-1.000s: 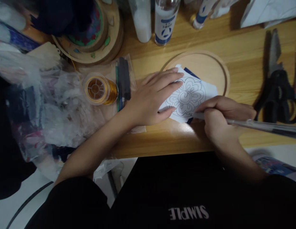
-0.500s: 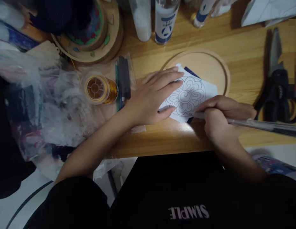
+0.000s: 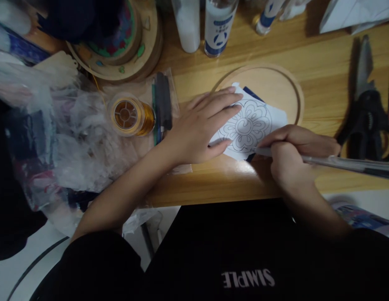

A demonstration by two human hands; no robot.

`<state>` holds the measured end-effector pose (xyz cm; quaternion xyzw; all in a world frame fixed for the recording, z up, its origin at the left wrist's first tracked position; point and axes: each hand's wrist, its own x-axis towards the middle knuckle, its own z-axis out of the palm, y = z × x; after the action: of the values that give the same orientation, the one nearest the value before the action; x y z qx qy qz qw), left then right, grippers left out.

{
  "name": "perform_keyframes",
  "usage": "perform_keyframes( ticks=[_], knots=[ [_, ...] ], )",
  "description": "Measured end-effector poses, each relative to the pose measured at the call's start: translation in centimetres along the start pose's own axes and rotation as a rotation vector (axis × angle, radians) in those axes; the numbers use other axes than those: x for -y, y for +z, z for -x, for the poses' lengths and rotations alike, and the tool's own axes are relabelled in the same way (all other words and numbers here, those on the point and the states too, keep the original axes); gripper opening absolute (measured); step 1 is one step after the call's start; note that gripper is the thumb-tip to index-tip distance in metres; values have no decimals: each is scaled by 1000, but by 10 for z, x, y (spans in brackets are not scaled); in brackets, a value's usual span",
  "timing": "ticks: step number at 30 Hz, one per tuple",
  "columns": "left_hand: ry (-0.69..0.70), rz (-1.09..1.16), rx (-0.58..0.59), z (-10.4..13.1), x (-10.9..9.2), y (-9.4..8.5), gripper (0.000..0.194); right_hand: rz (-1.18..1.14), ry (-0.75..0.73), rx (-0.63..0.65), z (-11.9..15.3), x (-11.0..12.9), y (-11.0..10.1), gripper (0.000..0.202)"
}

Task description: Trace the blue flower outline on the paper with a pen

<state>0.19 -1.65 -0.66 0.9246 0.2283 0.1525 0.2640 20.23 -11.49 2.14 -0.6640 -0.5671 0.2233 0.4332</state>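
A white paper [image 3: 277, 118] with a printed flower pattern lies over a dark blue piece [image 3: 253, 93], partly on a round wooden tray [image 3: 299, 94]. Spread flat on the paper's left part is my left hand [image 3: 202, 129], its fingers apart. My right hand [image 3: 290, 152] is closed around a clear pen [image 3: 354, 164], whose tip meets the paper at the lower right of the pattern. The pen's back end points to the right. How much of the dark blue piece lies under the paper is hidden.
Black-handled scissors [image 3: 366, 108] lie at the right. A spool of golden thread [image 3: 133, 117] stands left of my hands, beside crumpled plastic bags [image 3: 84, 146]. Bottles, one labelled [image 3: 217, 31], stand at the back. Round wooden pieces [image 3: 152, 54] sit at the back left.
The view has shifted very slightly. My right hand and the pen have moved a tiny bit to the right; my left hand stays flat on the paper.
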Motion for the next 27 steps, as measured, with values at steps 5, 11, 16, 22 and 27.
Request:
perform_keyframes(
  ticks=[5,11,16,22,27],
  knots=[
    [38,-39,-27,0,1,1,56,10,27,-9,1,2,1,26],
    [4,15,7,-1,0,0,59,-3,14,4,1,1,1,25],
    [-38,28,26,-1,-2,-1,58,40,65,-34,2,0,0,26],
    [-32,24,11,-2,-2,-1,55,-9,9,7,0,1,0,27],
    [-32,42,21,-2,-1,-1,57,-20,-6,0,-1,3,1,25]
  ],
)
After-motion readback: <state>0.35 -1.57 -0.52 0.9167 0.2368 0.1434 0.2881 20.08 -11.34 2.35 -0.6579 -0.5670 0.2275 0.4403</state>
